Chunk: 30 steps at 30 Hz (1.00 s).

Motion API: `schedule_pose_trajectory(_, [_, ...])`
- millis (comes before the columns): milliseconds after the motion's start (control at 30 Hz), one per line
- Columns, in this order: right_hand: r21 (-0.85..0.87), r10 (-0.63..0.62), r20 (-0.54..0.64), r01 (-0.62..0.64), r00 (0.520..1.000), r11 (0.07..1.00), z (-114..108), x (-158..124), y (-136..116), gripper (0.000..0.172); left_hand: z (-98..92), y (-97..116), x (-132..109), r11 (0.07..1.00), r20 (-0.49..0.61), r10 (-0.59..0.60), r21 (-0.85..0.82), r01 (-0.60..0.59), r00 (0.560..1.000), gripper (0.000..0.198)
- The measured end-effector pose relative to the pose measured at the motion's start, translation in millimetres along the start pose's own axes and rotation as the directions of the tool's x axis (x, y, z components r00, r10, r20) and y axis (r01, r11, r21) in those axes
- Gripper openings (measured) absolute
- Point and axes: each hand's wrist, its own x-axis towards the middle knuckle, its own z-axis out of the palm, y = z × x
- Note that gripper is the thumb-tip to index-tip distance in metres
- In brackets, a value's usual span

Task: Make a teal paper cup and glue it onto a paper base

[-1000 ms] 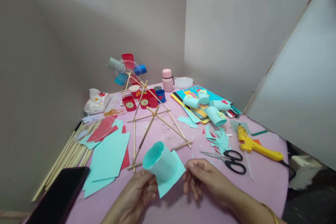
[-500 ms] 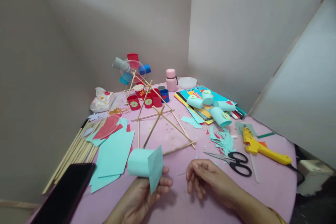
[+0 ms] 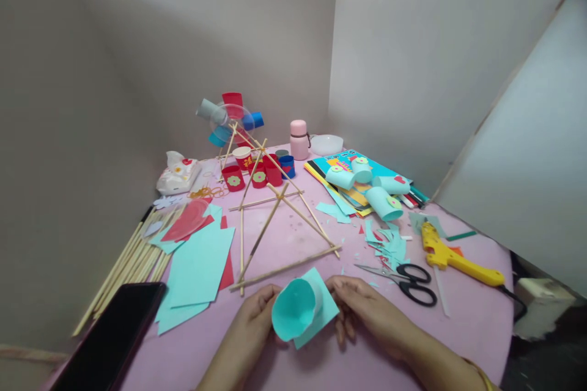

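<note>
Nearer than the stick frame (image 3: 284, 268), the left hand (image 3: 254, 319) curls round the paper cup (image 3: 293, 311) and the half-curled right hand (image 3: 360, 308) is at its square base (image 3: 329, 308), grip unclear, the probably light, crushable tube best held by that base.

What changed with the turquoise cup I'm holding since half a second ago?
The turquoise cup moved right and turned its mouth toward you. Your left hand still holds it; your right hand now seems to touch its square base. Scissors, glue gun and stick frame stayed put.
</note>
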Motion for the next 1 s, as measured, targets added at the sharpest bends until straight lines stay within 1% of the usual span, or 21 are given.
schedule_pose_trajectory(100, [-0.007, 0.005, 0.002, -0.005, 1.000, 1.000, 0.1, -0.3, 0.8, 0.049, 2.7, 3.9, 0.3, 1.000, 0.071, 0.020, -0.003, -0.020, 0.997, 0.029])
schedule_pose_trajectory(233, [-0.011, 0.028, -0.016, -0.029, 0.999, 1.000, -0.3, -0.8, 2.3, 0.049, 5.6, 6.8, -2.0, 0.998, 0.096, 0.022, -0.062, -0.016, 0.995, 0.034])
schedule_pose_trajectory(367, [-0.016, 0.046, -0.023, -0.047, 0.999, 0.999, 0.3, -1.2, 1.8, 0.050, 5.5, 7.6, -2.9, 0.993, 0.115, 0.001, -0.116, 0.012, 0.993, 0.037])
schedule_pose_trajectory(600, [-0.003, 0.066, -0.040, -0.066, 0.997, 0.998, 2.8, 0.2, -3.6, 0.052, 2.2, 5.7, -0.1, 0.988, 0.149, -0.008, -0.151, 0.031, 0.989, 0.045])
schedule_pose_trajectory(767, [0.027, 0.045, -0.064, -0.043, 0.997, 0.999, 2.3, 3.0, 0.0, 0.051, 3.8, 5.3, -0.2, 0.988, 0.133, -0.011, -0.154, 0.032, 0.991, 0.041])
schedule_pose_trajectory(1000, [0.037, 0.081, -0.007, -0.081, 0.997, 0.996, -0.7, 8.7, 6.4, 0.051, 6.5, 7.4, 4.7, 0.975, 0.144, -0.054, -0.208, 0.084, 0.988, 0.035])
